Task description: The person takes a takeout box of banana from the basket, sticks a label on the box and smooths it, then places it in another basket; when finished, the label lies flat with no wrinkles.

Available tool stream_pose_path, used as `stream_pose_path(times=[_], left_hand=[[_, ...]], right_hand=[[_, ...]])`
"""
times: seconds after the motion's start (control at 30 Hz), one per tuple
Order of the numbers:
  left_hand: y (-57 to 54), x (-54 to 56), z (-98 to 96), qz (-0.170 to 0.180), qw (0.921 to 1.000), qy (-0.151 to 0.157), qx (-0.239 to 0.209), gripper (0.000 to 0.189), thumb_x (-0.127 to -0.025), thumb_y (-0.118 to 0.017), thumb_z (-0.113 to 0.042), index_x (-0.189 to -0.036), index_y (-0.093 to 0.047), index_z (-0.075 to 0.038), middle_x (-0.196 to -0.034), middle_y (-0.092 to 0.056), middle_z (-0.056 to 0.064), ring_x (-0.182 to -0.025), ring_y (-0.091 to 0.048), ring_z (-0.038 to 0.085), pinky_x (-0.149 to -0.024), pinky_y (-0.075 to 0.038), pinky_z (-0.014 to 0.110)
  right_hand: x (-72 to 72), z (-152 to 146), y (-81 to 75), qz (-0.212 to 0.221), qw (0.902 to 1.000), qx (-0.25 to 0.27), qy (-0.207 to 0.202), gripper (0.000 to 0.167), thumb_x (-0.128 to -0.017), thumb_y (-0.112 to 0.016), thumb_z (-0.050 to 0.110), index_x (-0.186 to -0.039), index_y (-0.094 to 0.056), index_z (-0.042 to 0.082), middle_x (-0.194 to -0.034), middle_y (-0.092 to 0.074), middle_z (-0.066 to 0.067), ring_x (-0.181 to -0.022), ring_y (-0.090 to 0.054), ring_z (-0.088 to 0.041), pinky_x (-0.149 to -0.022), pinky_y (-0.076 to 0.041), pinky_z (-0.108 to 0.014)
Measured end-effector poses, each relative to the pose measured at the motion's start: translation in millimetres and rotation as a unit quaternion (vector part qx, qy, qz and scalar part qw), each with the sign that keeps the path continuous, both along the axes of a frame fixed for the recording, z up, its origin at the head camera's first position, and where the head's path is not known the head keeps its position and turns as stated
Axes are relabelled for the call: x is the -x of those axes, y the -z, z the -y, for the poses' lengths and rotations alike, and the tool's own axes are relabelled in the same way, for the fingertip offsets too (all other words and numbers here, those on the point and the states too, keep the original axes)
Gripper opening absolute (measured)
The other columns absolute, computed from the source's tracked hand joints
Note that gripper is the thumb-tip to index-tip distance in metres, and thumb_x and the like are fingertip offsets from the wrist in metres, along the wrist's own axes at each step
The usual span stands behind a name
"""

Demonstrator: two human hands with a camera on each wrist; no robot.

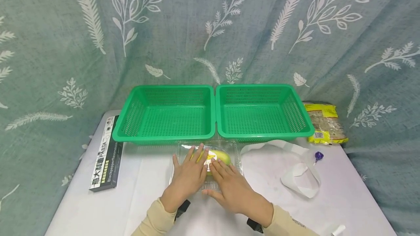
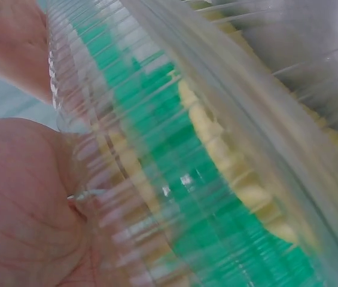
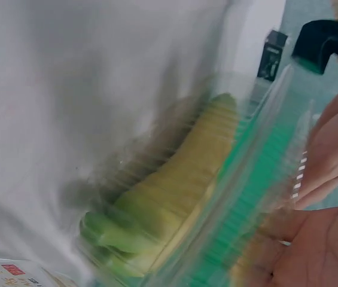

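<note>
A clear plastic clamshell box (image 1: 233,148) lies on the white table, with yellow-green bananas (image 1: 224,156) inside. On its lid is a white label with a banana picture, partly covered by fingers. My left hand (image 1: 187,177) lies over the lid's left side, fingers straight and spread. From the right, my right hand (image 1: 232,188) rests on the lid with straight fingers, its fingertips close to the left hand's. The right wrist view shows the bananas (image 3: 174,179) through the ribbed wall, the right palm (image 3: 330,239) beside it. In the left wrist view, the left palm (image 2: 25,191) is near the box.
Two green baskets, left (image 1: 164,137) and right (image 1: 265,135), stand side by side behind the box. A pasta box (image 1: 106,159) lies at the left, a yellow-trimmed packet (image 1: 328,124) at the back right. A white strip (image 1: 306,188) and a purple-wrapped lollipop (image 1: 318,156) lie right.
</note>
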State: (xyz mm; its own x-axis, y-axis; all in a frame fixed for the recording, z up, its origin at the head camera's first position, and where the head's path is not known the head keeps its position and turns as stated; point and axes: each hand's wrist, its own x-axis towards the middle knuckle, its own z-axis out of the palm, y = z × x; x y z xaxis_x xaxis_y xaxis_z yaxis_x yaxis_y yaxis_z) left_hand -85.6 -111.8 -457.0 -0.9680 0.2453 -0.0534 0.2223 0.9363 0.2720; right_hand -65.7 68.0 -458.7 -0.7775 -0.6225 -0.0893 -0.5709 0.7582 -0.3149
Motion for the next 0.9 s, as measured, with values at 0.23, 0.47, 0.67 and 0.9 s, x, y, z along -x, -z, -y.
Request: stream_pose_path(times=[0.23,0.47,0.67,0.9], left_hand=[[2.0,-0.5,0.2,0.004,1.0,0.0,0.003,0.051,-0.106,-0.046,-0.032,-0.154,-0.041,-0.015,-0.165,-0.033,0.008,-0.153,-0.028,0.036,-0.108,-0.013,0.086],[1.5,0.8,0.2,-0.007,1.0,-0.003,-0.007,0.051,-0.105,-0.048,-0.03,-0.153,-0.043,-0.014,-0.164,-0.035,0.009,-0.153,-0.029,0.036,-0.108,-0.012,0.086],[6.2,-0.8,13.0,-0.046,0.9914,-0.035,-0.117,0.059,-0.101,-0.057,-0.029,-0.156,-0.038,-0.015,-0.166,-0.03,0.012,-0.153,-0.025,0.042,-0.112,-0.013,0.082],[15.9,-12.0,52.4,-0.065,0.9519,-0.126,-0.272,0.064,-0.102,-0.055,-0.02,-0.158,-0.028,-0.005,-0.163,-0.027,0.024,-0.149,-0.029,0.048,-0.116,-0.032,0.066]], right_hand=[[-4.1,-1,0.5,0.01,0.9996,0.025,0.006,0.084,-0.1,-0.03,0.068,-0.155,-0.036,0.005,-0.166,-0.028,-0.011,-0.154,-0.027,-0.032,-0.123,-0.03,-0.055],[-11.1,-5,-7.3,0.028,0.9984,0.049,0.008,0.078,-0.101,-0.034,0.064,-0.154,-0.039,0.008,-0.164,-0.034,-0.009,-0.153,-0.03,-0.033,-0.122,-0.032,-0.055],[-5.3,-20,-9.7,0.024,0.9905,0.112,0.076,0.078,-0.1,-0.041,0.062,-0.153,-0.041,0.005,-0.164,-0.032,-0.012,-0.153,-0.029,-0.034,-0.123,-0.028,-0.058],[11.8,-47,0.2,0.061,0.9598,0.196,0.191,0.084,-0.098,-0.059,0.048,-0.158,-0.025,0.0,-0.166,-0.02,-0.022,-0.153,-0.023,-0.042,-0.121,-0.028,-0.062]])
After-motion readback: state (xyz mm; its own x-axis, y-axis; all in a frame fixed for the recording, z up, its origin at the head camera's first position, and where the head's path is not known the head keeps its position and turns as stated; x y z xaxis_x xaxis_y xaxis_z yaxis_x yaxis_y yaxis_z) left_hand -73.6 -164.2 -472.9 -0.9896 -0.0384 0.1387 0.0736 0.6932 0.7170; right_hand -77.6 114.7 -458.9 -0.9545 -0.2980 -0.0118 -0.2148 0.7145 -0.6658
